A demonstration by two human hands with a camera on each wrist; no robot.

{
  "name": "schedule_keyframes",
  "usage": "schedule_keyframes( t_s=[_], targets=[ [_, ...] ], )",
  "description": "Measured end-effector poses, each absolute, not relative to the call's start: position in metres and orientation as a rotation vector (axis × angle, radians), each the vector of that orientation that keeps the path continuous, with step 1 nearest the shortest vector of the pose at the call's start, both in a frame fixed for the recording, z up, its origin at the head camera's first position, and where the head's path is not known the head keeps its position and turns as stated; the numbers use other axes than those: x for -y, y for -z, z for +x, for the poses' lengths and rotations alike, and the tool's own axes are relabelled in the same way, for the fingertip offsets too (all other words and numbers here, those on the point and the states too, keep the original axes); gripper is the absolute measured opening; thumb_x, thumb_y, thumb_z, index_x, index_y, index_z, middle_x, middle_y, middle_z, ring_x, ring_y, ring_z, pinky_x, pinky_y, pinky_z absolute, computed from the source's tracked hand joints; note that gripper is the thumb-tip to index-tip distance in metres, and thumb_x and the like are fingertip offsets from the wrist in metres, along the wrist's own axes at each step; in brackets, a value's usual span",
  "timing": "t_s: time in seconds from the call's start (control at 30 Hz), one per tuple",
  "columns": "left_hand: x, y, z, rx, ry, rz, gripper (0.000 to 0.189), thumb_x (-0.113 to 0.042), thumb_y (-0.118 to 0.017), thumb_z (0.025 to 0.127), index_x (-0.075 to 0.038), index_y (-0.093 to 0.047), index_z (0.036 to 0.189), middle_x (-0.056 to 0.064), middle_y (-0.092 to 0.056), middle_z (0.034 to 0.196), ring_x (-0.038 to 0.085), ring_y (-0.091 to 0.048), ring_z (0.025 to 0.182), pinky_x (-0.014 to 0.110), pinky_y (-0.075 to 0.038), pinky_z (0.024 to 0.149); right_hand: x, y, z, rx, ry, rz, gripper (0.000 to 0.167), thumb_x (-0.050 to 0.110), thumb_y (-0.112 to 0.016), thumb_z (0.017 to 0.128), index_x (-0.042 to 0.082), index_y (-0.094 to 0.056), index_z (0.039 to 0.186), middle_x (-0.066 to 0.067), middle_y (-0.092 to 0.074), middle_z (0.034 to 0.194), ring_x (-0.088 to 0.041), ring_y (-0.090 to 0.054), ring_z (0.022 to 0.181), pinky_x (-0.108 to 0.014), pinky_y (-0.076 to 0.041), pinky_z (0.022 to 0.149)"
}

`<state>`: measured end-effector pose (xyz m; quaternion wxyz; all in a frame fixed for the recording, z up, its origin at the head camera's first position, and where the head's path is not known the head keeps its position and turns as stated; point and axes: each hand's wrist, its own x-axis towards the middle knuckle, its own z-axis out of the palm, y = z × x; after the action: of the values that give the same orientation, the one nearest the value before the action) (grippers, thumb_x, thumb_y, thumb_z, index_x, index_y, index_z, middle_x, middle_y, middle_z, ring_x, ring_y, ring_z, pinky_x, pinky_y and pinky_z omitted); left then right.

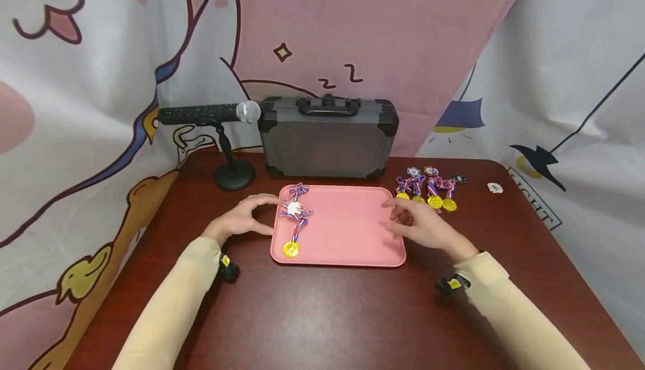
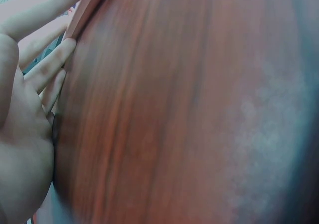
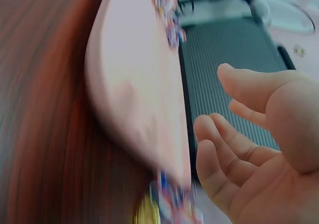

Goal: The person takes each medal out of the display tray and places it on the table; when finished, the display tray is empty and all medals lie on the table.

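Observation:
A pink tray (image 1: pixel 342 224) lies on the table, with a gold medal (image 1: pixel 290 248) on a striped ribbon along its left side. A second medal (image 1: pixel 294 208), washed out by glare, lies above it among more ribbon. At the tray's left edge is my left hand (image 1: pixel 242 217), thumb and fingers spread apart; in the left wrist view its fingertips are close to the rim, and contact is hard to tell. My right hand (image 1: pixel 420 223) hovers over the tray's right edge with fingers loosely bent and nothing held. The right wrist view shows that hand (image 3: pixel 259 149) apart from the tray.
Right of the tray lie several gold medals (image 1: pixel 435 202) with ribbons, and poker chips (image 1: pixel 414 172) behind them. A small white item (image 1: pixel 495 188) sits farther right. Behind the tray stands a grey case (image 1: pixel 327 146); a microphone (image 1: pixel 201 114) on a stand (image 1: pixel 234 175) is at the back left.

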<state>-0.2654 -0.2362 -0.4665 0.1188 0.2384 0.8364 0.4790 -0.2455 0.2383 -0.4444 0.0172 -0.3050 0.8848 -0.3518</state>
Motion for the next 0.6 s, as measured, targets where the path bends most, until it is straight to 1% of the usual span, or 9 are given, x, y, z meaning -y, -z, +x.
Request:
schedule_keyframes(
  t_s=[0.1,0.23,0.37,0.47,0.6],
  targets=[
    [0.236,0.467,-0.266,-2.448,-1.385,0.704,0.074,-0.005,-0.092,0.076,0.003,-0.060,0.143,0.024,-0.050,0.153,0.044,-0.033,0.148,0.070,-0.020,0.121,-0.205,0.446,-0.246,-2.601,1.179,-1.005,0.046,0.011,-0.081,0.093,0.007,-0.063,0.135,-0.004,-0.071,0.098,-0.016,-0.071,0.078,-0.032,-0.060,0.073],
    [0.236,0.469,-0.267,-2.441,-1.378,0.709,0.075,-0.006,-0.093,0.076,0.002,-0.061,0.143,0.023,-0.050,0.154,0.043,-0.033,0.149,0.069,-0.019,0.122,-0.158,0.449,-0.245,-2.454,1.218,-1.077,0.042,0.010,-0.077,0.097,0.003,-0.062,0.135,-0.006,-0.073,0.098,-0.018,-0.073,0.083,-0.034,-0.062,0.081],
    [0.241,0.486,-0.278,-2.449,-1.368,0.678,0.078,-0.011,-0.095,0.074,-0.006,-0.062,0.145,0.017,-0.049,0.157,0.039,-0.030,0.151,0.068,-0.017,0.123,-0.116,0.452,-0.241,-2.397,1.161,-1.133,0.042,0.011,-0.077,0.097,0.003,-0.063,0.136,-0.004,-0.072,0.097,-0.014,-0.071,0.087,-0.031,-0.061,0.083],
    [0.246,0.499,-0.286,-2.474,-1.339,0.681,0.079,-0.018,-0.097,0.073,-0.014,-0.064,0.145,0.010,-0.051,0.157,0.034,-0.031,0.151,0.067,-0.018,0.123,-0.089,0.456,-0.239,-2.370,1.087,-1.199,0.042,0.013,-0.078,0.096,0.006,-0.065,0.135,-0.001,-0.071,0.097,-0.010,-0.069,0.088,-0.029,-0.060,0.083],
    [0.247,0.496,-0.286,-2.485,-1.330,0.735,0.077,-0.021,-0.097,0.073,-0.016,-0.065,0.143,0.007,-0.055,0.153,0.031,-0.036,0.149,0.063,-0.021,0.123,-0.063,0.462,-0.236,-2.332,1.010,-1.277,0.037,0.016,-0.077,0.097,0.009,-0.066,0.132,0.002,-0.072,0.096,-0.005,-0.068,0.086,-0.025,-0.058,0.083]
  ],
)
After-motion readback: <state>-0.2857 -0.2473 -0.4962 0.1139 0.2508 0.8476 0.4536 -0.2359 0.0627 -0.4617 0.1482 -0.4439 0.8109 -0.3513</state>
